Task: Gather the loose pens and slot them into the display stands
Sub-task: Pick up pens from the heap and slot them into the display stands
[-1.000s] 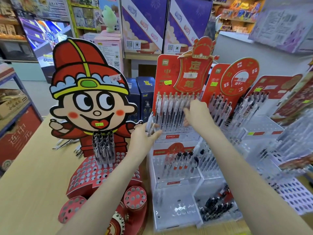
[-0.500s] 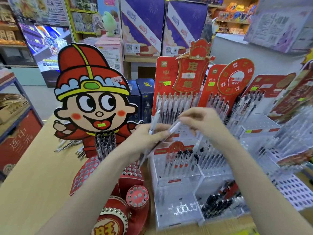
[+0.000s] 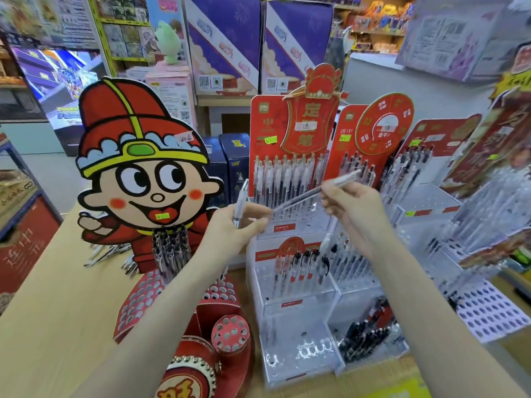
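My left hand [image 3: 233, 228] grips a clear pen [image 3: 240, 201] that stands almost upright in my fist. My right hand [image 3: 349, 208] pinches a second clear pen [image 3: 339, 181], which lies slanted from lower left to upper right. Both hands hover in front of the red-backed clear display stand [image 3: 290, 285], whose top row of pens [image 3: 287, 176] is full. Its lower tier holds a few pens [image 3: 301, 262]. A cartoon-figure stand [image 3: 143, 168] on the left carries a cluster of pens [image 3: 171, 248] in a red holed base [image 3: 138, 300].
Loose pens [image 3: 107, 254] lie on the wooden tabletop [image 3: 57, 311] behind the cartoon figure. More clear stands with pens [image 3: 431, 211] crowd the right side. A bin of dark pens [image 3: 367, 334] sits at the front. Shop shelves and boxes fill the background.
My right hand left the stand's top row and drew back holding a pen. It has since raised the pen and pulled it to the right. My left hand keeps its pen and has dropped slightly.
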A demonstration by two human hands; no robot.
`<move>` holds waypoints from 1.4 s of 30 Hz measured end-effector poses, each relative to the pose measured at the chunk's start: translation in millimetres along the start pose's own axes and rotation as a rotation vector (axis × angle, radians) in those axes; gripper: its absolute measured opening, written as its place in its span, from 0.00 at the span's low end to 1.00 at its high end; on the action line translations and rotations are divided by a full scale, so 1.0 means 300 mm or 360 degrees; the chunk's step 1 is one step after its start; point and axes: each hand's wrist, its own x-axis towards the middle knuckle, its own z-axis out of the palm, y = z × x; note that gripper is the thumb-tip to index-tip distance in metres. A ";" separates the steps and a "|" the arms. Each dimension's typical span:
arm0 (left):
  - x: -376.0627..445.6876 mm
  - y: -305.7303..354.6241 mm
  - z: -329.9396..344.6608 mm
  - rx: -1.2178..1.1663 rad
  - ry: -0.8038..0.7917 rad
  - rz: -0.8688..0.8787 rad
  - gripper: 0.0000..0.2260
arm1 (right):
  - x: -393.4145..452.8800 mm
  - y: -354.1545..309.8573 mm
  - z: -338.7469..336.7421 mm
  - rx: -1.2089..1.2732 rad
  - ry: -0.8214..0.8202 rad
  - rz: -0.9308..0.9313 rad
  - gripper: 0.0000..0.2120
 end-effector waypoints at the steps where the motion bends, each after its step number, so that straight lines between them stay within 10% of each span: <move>1: 0.015 -0.014 0.001 0.0094 0.0095 0.0009 0.04 | 0.017 -0.010 -0.010 -0.0184 0.0068 -0.0124 0.03; 7: 0.083 -0.064 0.046 0.0651 0.0192 0.0033 0.07 | 0.124 -0.023 0.002 -0.1371 0.0102 -0.0596 0.03; 25: 0.078 -0.085 0.067 0.0588 0.0213 -0.0011 0.08 | 0.229 0.068 0.048 -0.1990 -0.0063 -0.0332 0.12; 34: 0.070 -0.072 0.047 0.0798 0.0230 0.0081 0.08 | 0.115 0.043 0.028 -0.1511 0.0088 -0.0406 0.13; 38: 0.049 -0.051 0.045 0.1148 0.0034 0.0242 0.09 | -0.009 0.001 0.102 -0.1039 -0.0566 -0.0293 0.08; 42: 0.027 -0.016 0.031 0.1016 -0.0125 0.0337 0.07 | 0.003 0.006 0.105 -0.0879 -0.0666 -0.0272 0.01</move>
